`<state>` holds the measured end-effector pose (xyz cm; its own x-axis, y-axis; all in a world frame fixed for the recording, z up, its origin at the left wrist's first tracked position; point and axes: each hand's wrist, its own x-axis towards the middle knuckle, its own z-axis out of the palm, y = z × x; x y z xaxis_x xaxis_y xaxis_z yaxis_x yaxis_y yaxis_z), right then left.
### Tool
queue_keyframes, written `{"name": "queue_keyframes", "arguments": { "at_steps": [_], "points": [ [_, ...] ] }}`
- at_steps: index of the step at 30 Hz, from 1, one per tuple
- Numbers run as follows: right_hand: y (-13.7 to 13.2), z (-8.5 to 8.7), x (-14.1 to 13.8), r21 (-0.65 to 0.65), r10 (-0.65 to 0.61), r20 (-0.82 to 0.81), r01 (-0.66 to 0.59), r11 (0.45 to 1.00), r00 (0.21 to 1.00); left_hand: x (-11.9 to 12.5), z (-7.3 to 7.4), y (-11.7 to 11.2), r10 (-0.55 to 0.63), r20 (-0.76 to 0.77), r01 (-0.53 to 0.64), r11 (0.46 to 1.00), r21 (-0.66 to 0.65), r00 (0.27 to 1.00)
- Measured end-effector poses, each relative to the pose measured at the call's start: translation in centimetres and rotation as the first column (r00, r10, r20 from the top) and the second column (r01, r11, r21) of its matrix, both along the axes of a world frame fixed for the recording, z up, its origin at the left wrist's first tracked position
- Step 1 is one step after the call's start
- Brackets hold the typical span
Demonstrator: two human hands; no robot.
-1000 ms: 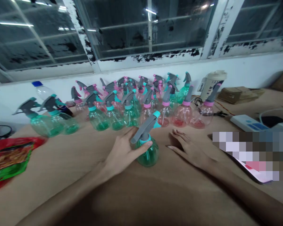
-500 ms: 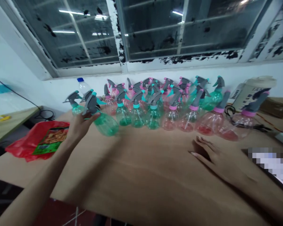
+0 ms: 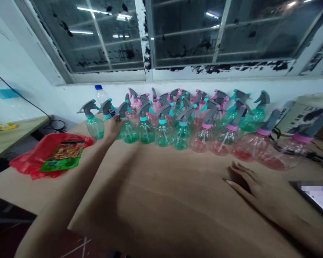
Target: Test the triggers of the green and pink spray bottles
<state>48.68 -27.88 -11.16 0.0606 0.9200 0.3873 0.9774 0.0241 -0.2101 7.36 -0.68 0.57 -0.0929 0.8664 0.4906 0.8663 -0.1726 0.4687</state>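
Note:
My left hand [image 3: 115, 128] is closed at the neck of a green spray bottle [image 3: 129, 133] with a grey trigger head, which stands upright at the left of the front row. Beside it on the right are more green spray bottles [image 3: 146, 133], then pink ones [image 3: 201, 140]. To the left of that hand another green spray bottle [image 3: 96, 128] stands apart, with a further one partly hidden behind the hand. My right hand [image 3: 249, 184] rests on the table with its fingers apart, holding nothing, in front of the pink bottles.
A red plastic bag [image 3: 27, 161] with a green snack packet [image 3: 63, 161] lies at the left of the brown table [image 3: 164, 200]. A blue-capped bottle [image 3: 100, 94] is near the wall. At right are a phone-like device [image 3: 316, 200] and a pale printed container [image 3: 303, 114].
My left hand has carried the tilted green spray bottle rightward to the row, where it now stands upright. My right hand stays on the table. The view has shifted slightly.

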Motion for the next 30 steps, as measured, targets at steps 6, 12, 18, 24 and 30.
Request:
{"name": "queue_keyframes", "arguments": {
  "at_steps": [6,12,18,24,30],
  "points": [
    [0.1,-1.4,0.3,0.009,0.0,-0.053,0.0,1.0,0.999,0.3,-0.6,0.9,-0.012,-0.009,0.013,0.998,0.065,1.0],
    [0.2,-2.6,0.9,-0.016,0.022,-0.086,-0.023,1.0,0.996,-0.2,-2.1,-2.3,0.031,0.007,-0.032,0.986,0.163,0.999],
    [0.2,-1.9,0.6,-0.005,0.01,-0.067,-0.01,1.0,0.998,1.5,-3.5,-6.1,-0.007,-0.087,0.013,0.997,0.077,0.996],
    [0.2,-2.0,0.6,0.012,0.019,-0.071,-0.018,1.0,0.997,5.8,-2.6,-4.9,-0.048,-0.242,0.012,0.989,-0.15,0.969],
    [0.4,-2.6,0.8,0.022,0.039,-0.097,-0.037,0.999,0.995,6.9,-1.2,-5.4,0.001,-0.335,-0.079,0.973,-0.219,0.942]
  ]
}}
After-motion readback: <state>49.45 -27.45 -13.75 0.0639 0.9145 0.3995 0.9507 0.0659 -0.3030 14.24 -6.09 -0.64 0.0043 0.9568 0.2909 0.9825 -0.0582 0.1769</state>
